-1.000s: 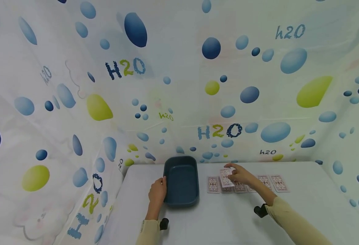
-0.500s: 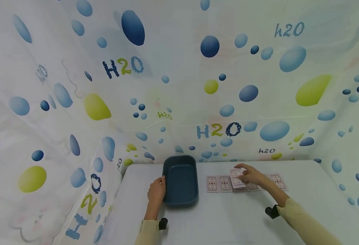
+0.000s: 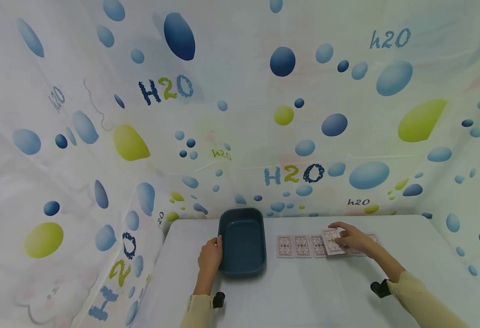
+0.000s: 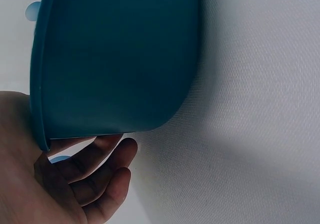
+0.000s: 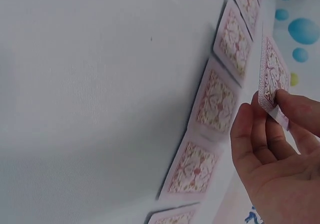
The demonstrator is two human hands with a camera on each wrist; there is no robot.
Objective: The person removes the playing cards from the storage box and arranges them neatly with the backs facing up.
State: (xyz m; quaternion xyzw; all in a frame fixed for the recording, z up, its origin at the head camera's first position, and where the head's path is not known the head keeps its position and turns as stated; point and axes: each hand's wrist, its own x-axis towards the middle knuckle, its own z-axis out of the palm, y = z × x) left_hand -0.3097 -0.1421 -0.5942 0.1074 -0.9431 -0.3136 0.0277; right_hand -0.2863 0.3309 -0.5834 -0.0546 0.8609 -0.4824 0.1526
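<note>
My left hand (image 3: 210, 254) grips the left side wall of a dark blue-green rectangular tray (image 3: 245, 248). In the left wrist view its fingers (image 4: 107, 171) curl beneath the rim along the tray's outer wall (image 4: 120, 74); the thumb is hidden. Between thumb and fingers, my right hand (image 3: 354, 239) pinches a playing card (image 3: 332, 241) with a red patterned back. That card is tilted and raised above the row, as the right wrist view also shows. Below it several face-down playing cards (image 3: 302, 246) lie side by side on the table; the hand and held card partly cover those at the right.
A white cloth covers the table (image 3: 297, 291). Behind it hangs a white curtain (image 3: 244, 136) with blue and green drops and H2O lettering. The tray stands left of the card row, with a gap between them.
My right hand has moved rightward along the row with the pinched card, uncovering cards to the left and covering others at the right. My left hand keeps its grip on the tray.
</note>
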